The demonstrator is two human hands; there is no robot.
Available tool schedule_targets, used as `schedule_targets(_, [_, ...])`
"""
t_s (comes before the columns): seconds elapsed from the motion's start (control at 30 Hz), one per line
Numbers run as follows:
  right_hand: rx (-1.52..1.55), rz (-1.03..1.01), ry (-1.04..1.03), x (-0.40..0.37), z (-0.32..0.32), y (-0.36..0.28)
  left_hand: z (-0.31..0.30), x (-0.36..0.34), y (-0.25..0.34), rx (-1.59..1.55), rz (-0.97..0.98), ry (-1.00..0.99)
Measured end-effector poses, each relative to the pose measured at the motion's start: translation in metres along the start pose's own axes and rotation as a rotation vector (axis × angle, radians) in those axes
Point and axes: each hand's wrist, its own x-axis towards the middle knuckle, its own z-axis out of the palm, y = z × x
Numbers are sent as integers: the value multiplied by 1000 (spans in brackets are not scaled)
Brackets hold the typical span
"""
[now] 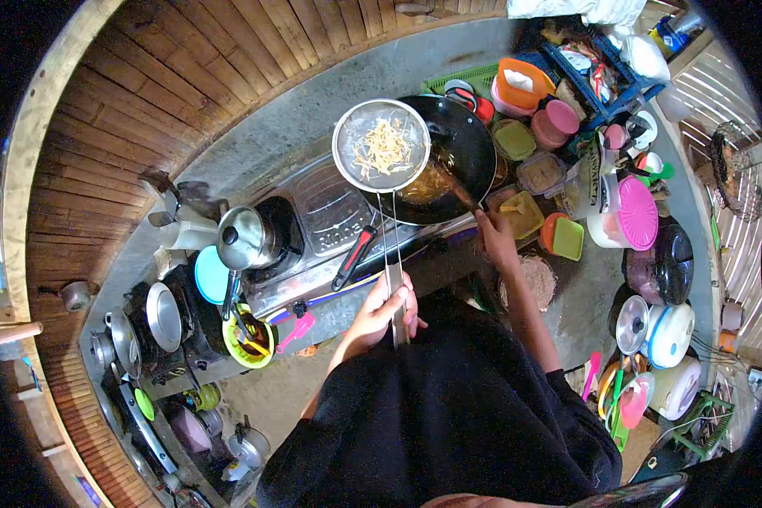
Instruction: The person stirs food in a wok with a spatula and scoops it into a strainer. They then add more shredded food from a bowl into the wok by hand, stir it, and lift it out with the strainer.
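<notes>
My left hand is closed round the long metal handle of a round mesh strainer. In the strainer lies a heap of thin golden fried strips. The strainer is over the left part of a black wok on the stove and hides some of it. My right hand grips a wooden spatula, whose far end reaches into the wok. Brownish oil with a few loose strips shows in the wok. The wok's red and black handle points down left.
A lidded saucepan stands on the other burner of the stove. Left of it are a blue lid and a yellow-green bowl. Plastic tubs crowd the right, near a plate of pale powder and a pink-lidded container.
</notes>
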Motion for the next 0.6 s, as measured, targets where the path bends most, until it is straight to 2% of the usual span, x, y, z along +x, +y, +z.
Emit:
schedule_targets(0.03, [-229,-166,146,1,1,-5,0,1,0,8,17,26])
schedule_targets(0.07, [-230,-166,146,2,1,-10,-1,3,0,7,17,25])
schedule_targets(0.13, [-415,-490,380,1,3,-27,-1,6,1,-20,31,71])
schedule_targets(0.17, [-417,-487,381,-3,5,-44,-3,7,2,-22,29,70])
schedule_targets(0.23, [-369,-266,295,-10,12,-74,-6,10,3,-18,74,89])
schedule_targets(0.27, [-370,-264,295,-6,16,-75,-9,11,2,-33,78,99])
schedule_targets(0.33, [-632,-489,450,5,22,-75,-10,12,4,-40,71,90])
schedule_targets(0.37, [-629,-491,447,13,25,-74,-11,13,5,-45,65,83])
schedule_targets(0.43, [-260,-618,514,25,32,-74,-12,14,7,-59,52,96])
schedule_targets(0.47, [-182,-591,473,28,32,-77,-12,14,8,-75,36,101])
schedule_targets(0.6, [-177,-643,390,33,21,-79,-17,14,11,-120,24,180])
